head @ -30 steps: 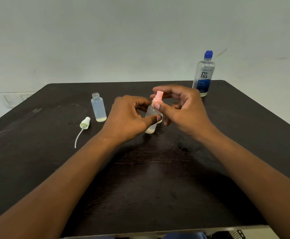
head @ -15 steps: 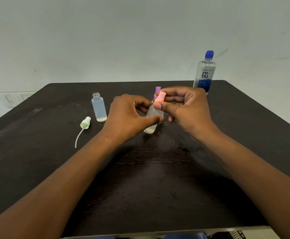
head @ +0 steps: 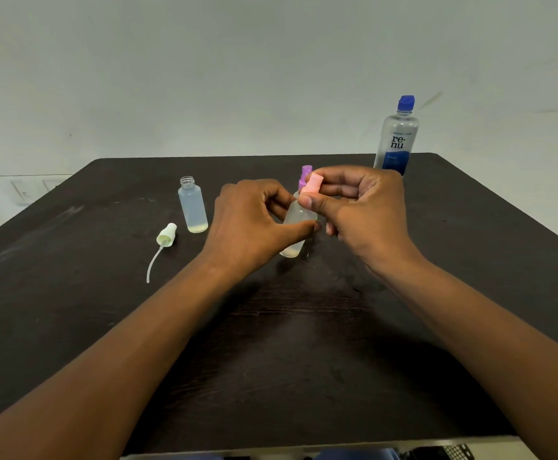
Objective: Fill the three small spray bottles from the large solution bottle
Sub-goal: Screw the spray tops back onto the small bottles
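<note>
Well in front of the large solution bottle [head: 396,141], the left hand [head: 254,224] grips a small, light, likely slippery spray bottle [head: 297,227] by its body while the right hand [head: 364,207] pinches its pink cap [head: 311,185], the sensible hold for twisting.

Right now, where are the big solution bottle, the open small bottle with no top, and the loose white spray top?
Large solution bottle [head: 395,146]: head view, on its label.
Open small bottle [head: 193,207]: head view, mid-body, standing upright.
White spray top [head: 166,235]: head view, on its cap, lying on the table.
</note>
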`<act>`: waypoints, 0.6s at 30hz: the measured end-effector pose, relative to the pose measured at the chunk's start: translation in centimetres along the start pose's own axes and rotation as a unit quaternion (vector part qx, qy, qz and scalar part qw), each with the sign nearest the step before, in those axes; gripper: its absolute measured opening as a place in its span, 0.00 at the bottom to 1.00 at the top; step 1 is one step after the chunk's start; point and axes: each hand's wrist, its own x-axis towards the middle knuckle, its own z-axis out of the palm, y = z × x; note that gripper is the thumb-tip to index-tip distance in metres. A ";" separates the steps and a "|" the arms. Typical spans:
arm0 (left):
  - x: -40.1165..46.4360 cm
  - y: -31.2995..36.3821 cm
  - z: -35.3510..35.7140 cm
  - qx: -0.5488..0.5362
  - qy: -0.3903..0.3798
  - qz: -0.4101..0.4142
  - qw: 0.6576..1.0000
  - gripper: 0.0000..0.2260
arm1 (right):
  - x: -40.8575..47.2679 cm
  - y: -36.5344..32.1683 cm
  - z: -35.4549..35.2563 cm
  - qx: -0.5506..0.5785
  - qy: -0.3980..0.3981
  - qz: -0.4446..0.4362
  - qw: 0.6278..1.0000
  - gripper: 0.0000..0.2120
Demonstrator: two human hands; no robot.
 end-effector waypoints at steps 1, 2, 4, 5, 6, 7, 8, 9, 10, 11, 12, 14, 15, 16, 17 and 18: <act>0.0 0.0 0.0 0.001 0.002 0.003 1.000 0.15 | 0.0 0.0 0.0 -0.002 -0.001 0.002 1.000 0.15; 0.0 0.0 0.0 0.001 0.003 0.004 1.000 0.15 | 0.0 -0.1 0.0 0.002 -0.005 0.007 1.000 0.15; 0.0 -0.1 0.0 0.000 0.004 0.008 1.000 0.15 | 0.0 -0.1 0.0 0.015 -0.017 0.015 1.000 0.17; 0.0 -0.1 0.0 0.000 0.004 0.010 1.000 0.15 | 0.0 -0.1 0.0 0.016 -0.022 0.015 1.000 0.17; 0.0 -0.2 0.0 -0.001 0.004 0.012 1.000 0.14 | 0.0 -0.1 0.0 0.011 -0.026 0.010 1.000 0.18; 0.0 -0.2 0.0 -0.003 0.004 0.015 1.000 0.14 | 0.0 0.0 0.0 0.000 -0.029 0.004 1.000 0.18; 0.0 -0.3 0.0 -0.006 0.003 0.018 1.000 0.15 | 0.0 0.0 0.0 -0.012 -0.031 -0.002 0.999 0.18; 0.0 -0.3 0.1 -0.007 0.002 0.020 1.000 0.16 | -0.1 0.0 0.0 -0.022 -0.031 -0.008 0.999 0.18; 0.0 -0.3 0.1 -0.005 0.001 0.021 1.000 0.18 | -0.1 0.0 0.0 -0.029 -0.029 -0.013 0.999 0.17; 0.1 -0.4 0.0 -0.001 0.002 0.019 1.000 0.19 | -0.2 0.0 0.0 -0.038 -0.027 -0.017 0.999 0.16; 0.1 -0.5 0.0 0.005 0.005 0.014 1.000 0.19 | -0.3 0.0 0.0 -0.050 -0.024 -0.022 0.998 0.16; 0.3 -0.9 -0.1 0.018 0.018 -0.004 1.000 0.18 | -0.3 0.0 -0.2 -0.084 -0.016 -0.031 0.996 0.15; 0.4 -1.1 -0.2 0.022 0.026 -0.014 0.999 0.18 | -0.3 -0.1 -0.3 -0.102 -0.012 -0.034 0.994 0.14; 0.6 -1.3 -0.3 0.027 0.034 -0.024 0.999 0.18 | -0.3 -0.2 -0.4 -0.116 -0.006 -0.037 0.993 0.14; 0.7 -1.5 -0.3 0.030 0.043 -0.034 0.998 0.18 | -0.3 -0.3 -0.5 -0.125 -0.002 -0.038 0.991 0.13; 0.9 -1.7 -0.4 0.034 0.052 -0.044 0.997 0.18 | -0.2 -0.4 -0.5 -0.132 0.000 -0.038 0.991 0.12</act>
